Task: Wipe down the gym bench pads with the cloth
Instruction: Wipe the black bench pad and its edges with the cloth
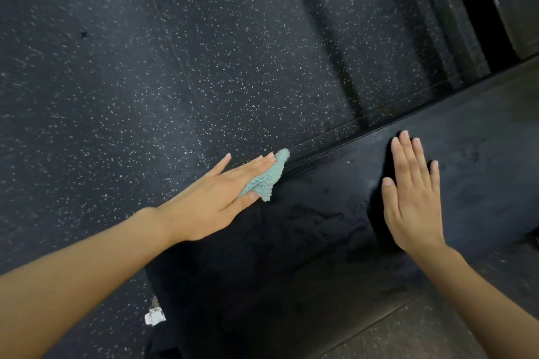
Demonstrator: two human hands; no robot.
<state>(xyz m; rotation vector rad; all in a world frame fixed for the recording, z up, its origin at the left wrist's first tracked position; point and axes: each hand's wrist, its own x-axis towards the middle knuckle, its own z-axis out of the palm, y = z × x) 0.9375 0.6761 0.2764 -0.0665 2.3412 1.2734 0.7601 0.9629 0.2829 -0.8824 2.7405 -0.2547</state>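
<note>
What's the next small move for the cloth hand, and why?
Probably draw the left hand and cloth across the bench pad toward its near side. The cloth sits bunched at the pad's far edge, smudgy marks show on the surface nearer, and the right hand lies flat on the pad, apparently bracing.
</note>
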